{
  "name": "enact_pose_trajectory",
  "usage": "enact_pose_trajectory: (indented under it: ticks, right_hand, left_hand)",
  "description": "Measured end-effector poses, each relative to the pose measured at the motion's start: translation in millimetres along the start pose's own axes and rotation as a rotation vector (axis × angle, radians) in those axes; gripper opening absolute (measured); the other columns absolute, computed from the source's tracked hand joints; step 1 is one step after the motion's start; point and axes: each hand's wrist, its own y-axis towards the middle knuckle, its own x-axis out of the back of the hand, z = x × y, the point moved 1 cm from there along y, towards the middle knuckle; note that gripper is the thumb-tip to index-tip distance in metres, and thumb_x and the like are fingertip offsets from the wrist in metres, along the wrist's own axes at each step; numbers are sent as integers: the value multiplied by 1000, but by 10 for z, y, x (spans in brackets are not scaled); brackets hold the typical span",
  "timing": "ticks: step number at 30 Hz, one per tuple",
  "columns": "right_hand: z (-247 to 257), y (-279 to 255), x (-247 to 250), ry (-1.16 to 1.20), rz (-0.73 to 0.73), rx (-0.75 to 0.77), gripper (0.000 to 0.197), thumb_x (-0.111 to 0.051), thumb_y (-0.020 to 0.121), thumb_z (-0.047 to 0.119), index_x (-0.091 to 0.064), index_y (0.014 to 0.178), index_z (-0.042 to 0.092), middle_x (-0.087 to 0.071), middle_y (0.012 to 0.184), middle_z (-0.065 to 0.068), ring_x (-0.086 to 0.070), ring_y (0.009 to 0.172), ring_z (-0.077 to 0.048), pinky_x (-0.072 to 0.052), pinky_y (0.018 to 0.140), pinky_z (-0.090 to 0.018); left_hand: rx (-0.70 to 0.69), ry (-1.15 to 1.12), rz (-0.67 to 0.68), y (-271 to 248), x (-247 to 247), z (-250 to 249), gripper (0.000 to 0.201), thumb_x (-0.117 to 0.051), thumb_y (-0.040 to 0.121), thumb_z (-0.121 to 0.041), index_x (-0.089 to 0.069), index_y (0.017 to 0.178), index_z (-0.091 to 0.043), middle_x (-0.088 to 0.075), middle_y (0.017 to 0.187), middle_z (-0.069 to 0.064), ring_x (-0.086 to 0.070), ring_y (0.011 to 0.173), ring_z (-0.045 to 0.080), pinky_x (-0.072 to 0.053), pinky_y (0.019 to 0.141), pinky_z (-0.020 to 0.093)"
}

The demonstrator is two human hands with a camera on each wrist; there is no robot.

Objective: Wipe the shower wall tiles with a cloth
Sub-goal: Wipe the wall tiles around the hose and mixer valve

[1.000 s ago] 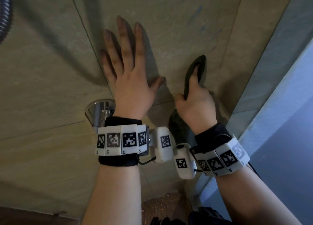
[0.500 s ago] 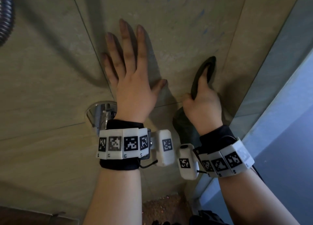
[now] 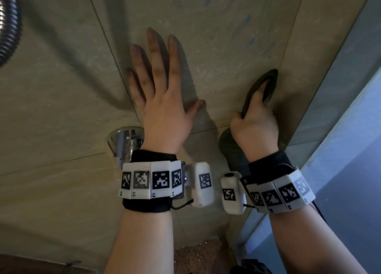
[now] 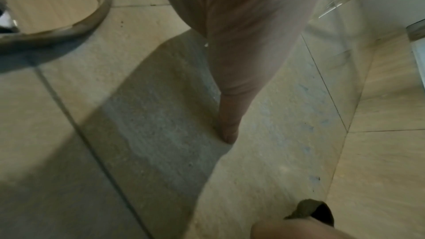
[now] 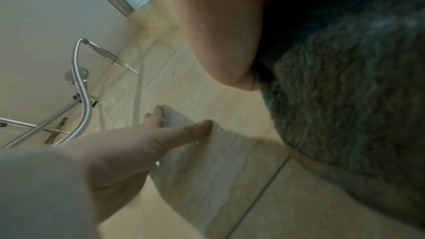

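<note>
Beige shower wall tiles [image 3: 226, 36] fill the head view. My left hand [image 3: 162, 84] lies flat on the wall with its fingers spread, holding nothing. To its right, my right hand [image 3: 255, 119] grips a dark green cloth [image 3: 266, 84] and presses it against the tile near the corner. The cloth's lower end [image 3: 233, 150] hangs below the wrist. In the right wrist view the cloth [image 5: 345, 88] fills the right side, and the left hand [image 5: 138, 137] shows flat on the tile. The left wrist view shows the left thumb [image 4: 230, 115] on the tile and the cloth's tip [image 4: 315, 210].
A chrome wall fitting [image 3: 123, 139] sits just left of my left wrist. A metal shower hose [image 3: 8, 26] hangs at the far left; hose and handset [image 5: 80, 88] show in the right wrist view. A glass panel [image 3: 350, 129] meets the wall on the right. Blue smears [image 3: 245, 22] mark the tile above.
My right hand has slid the cloth to the right along the tile, toward the corner. The left hand has stayed flat in place.
</note>
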Motion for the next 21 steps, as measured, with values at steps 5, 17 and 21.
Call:
enact_pose_trajectory:
  ticks: [5, 17, 21]
  right_hand:
    - [86, -56, -33, 28, 65, 61, 82, -46, 95, 23, 15, 149, 24, -59, 108, -17, -58, 92, -30, -51, 82, -42]
    - [47, -61, -91, 23, 17, 54, 88, -49, 93, 21, 19, 147, 7, -60, 102, -23, -59, 89, -37, -51, 80, -46]
    - [104, -23, -14, 12, 55, 106, 82, -47, 95, 22, 14, 150, 22, -60, 108, -20, -58, 91, -32, -51, 81, -42]
  left_hand:
    - [-5, -17, 9, 10, 21, 11, 111, -71, 76, -56, -5, 154, -12, -4, 159, 22, 4, 143, 43, 7, 113, 51]
    - [-7, -10, -4, 7, 0, 14, 112, -72, 75, -55, -5, 154, -13, -4, 160, 20, 4, 143, 41, 9, 114, 48]
    - [-12, -6, -3, 3, 6, 15, 112, -71, 75, -57, -5, 154, -12, -5, 159, 21, 3, 143, 43, 8, 114, 49]
